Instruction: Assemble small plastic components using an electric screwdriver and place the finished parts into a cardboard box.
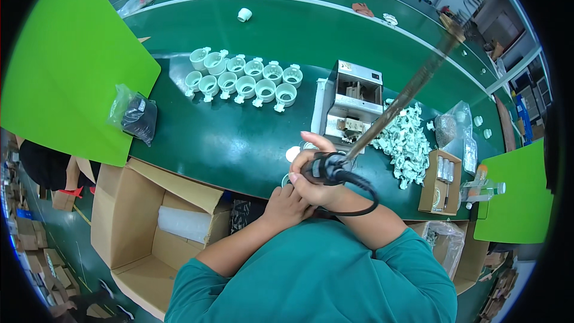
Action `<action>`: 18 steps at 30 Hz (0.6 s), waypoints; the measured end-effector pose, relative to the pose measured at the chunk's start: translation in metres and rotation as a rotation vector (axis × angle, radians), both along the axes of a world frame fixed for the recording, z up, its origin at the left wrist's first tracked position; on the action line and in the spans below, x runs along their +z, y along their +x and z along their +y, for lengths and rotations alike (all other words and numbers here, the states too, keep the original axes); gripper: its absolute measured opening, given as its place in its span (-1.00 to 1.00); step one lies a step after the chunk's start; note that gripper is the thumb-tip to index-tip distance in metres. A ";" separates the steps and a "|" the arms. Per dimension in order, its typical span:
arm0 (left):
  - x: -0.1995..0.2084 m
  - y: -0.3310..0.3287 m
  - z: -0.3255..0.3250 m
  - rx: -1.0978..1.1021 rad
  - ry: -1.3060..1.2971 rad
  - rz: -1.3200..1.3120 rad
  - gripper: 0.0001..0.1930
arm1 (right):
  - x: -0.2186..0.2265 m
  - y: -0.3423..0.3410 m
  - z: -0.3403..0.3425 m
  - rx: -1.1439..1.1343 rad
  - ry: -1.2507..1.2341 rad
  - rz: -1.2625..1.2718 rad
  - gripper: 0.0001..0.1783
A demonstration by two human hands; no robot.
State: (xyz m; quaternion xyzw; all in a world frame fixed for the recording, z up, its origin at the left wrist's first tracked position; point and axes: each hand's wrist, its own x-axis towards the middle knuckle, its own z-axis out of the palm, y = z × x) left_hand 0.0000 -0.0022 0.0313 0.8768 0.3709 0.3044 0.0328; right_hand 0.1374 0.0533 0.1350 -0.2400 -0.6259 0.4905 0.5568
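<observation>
My right hand (317,170) is wrapped around a black electric screwdriver (327,166), its tip hidden below the fingers. A black cable loops from it over my right wrist, and a long brownish rod or sleeve runs from it toward a coil spring at the upper right. Right under it, at the table's front edge, my left hand (288,206) is closed around a pale ringed part (285,179), mostly hidden by both hands. Just beyond lies a white disc (292,154). Past the hands stands a metal machine with an open top (359,98).
Two rows of pale green cups with side tabs (245,87) stand at the back left. A heap of small pale parts (408,149) lies right of the machine, near an open carton (426,194) and a bottle (487,189). A bagged dark bundle (140,118) sits left; a large cardboard box (143,203) stands below.
</observation>
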 end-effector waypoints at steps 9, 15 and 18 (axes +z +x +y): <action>-0.016 -0.001 0.000 -0.048 -0.057 0.018 -0.54 | -0.014 -0.017 0.003 -0.128 -0.072 -0.180 -0.38; -0.002 -0.002 -0.001 -0.037 -0.012 -0.008 -0.59 | -0.013 -0.009 0.002 -0.112 -0.047 -0.219 -0.41; 0.010 -0.002 -0.003 0.027 0.064 -0.005 -0.61 | -0.010 0.002 0.002 -0.049 -0.069 -0.062 -0.33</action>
